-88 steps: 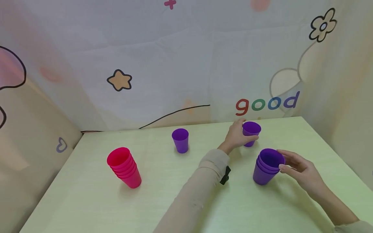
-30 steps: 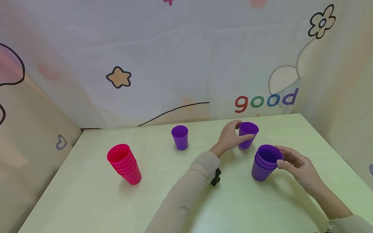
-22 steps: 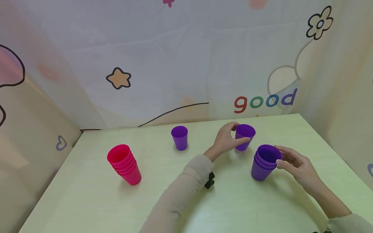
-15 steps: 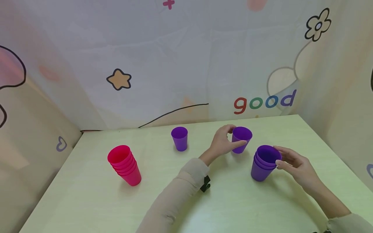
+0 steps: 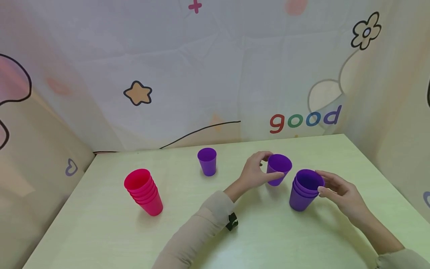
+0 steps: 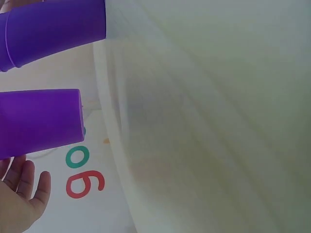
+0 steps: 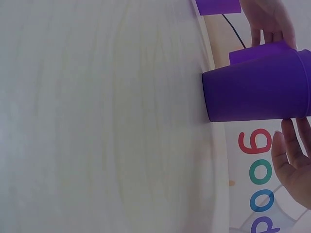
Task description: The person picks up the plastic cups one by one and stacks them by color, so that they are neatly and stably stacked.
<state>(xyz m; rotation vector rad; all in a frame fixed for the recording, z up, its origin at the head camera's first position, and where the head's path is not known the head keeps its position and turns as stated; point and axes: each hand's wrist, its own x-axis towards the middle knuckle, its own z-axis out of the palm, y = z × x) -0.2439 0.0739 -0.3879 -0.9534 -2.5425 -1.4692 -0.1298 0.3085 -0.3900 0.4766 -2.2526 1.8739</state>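
My left hand (image 5: 252, 172) grips a single purple cup (image 5: 278, 168) from its left side, thumb across the near face and fingers behind. In the left wrist view that cup (image 6: 39, 124) has its base a little off the table. Just to its right and nearer stands a stack of purple cups (image 5: 301, 198), nested and upright, with three rims showing. Fingers and thumb of my right hand (image 5: 347, 198) hold this stack by the right side of its upper rims. The right wrist view shows the stack (image 7: 257, 87) partly covering the single cup (image 7: 243, 57).
Another purple cup (image 5: 207, 162) stands upright near the back edge of the pale table (image 5: 111, 239). On the left is a nested stack of several pink-red cups (image 5: 146, 196). A printed cloth (image 5: 188, 74) hangs behind and along both sides.
My left hand has brought the single purple cup from the back right towards me and slightly left, closer to the purple stack. My right hand has stayed on the stack.
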